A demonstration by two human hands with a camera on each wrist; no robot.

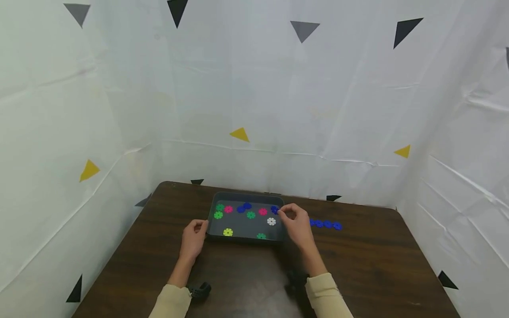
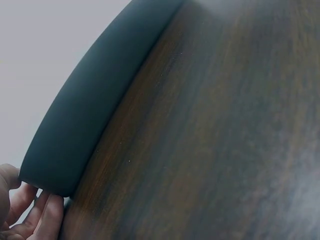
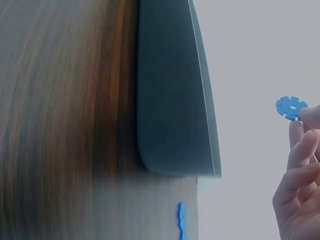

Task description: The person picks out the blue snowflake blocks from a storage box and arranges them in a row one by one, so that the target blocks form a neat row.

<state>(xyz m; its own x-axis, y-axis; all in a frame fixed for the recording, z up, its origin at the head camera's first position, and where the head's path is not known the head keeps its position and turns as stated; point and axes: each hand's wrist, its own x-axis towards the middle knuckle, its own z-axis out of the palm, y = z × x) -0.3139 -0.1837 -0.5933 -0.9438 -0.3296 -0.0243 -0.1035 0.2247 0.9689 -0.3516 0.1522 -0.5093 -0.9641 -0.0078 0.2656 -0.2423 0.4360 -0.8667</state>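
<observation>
Cream cloth nearest of all: left sleeve (image 1: 171, 302) and right sleeve (image 1: 328, 298), reaching in over a dark brown wooden desk (image 1: 374, 265), with a black band (image 1: 201, 290) by the left wrist. Farther in, left hand (image 1: 193, 238) at the near left corner of a dark grey tray (image 1: 242, 224), thumb by the rim and fingers against the outer wall, in a narrow hold. Opposite, right hand (image 1: 298, 226) raised at the tray's right edge, thumb and fingertip pinching a notched blue disc (image 3: 287, 104) (flat, round, small hole in the middle) above the rim. Seen from the head, blue at those fingertips near the tray's far right corner; one disc or two, cannot tell.

Inside the tray, nearest first: yellow disc (image 1: 228, 232) toward the near left corner; dark green disc (image 1: 261, 236) at the near edge, partly hidden by the wall. Out on the desk, right of the tray, row of blue discs (image 1: 328, 224) running toward the desk's right edge. Back inside, white disc (image 1: 271, 221) near the right edge, light green disc (image 1: 218, 215) by the left edge, green disc (image 1: 251, 215) about midway. Beyond, pink discs (image 1: 263, 212) left and right, two blue discs (image 1: 241, 209) close together between them, another green disc (image 1: 220, 207) at the far left corner. Past the desk's far edge, white cloth (image 1: 262, 97) with black, grey and yellow triangles.
</observation>
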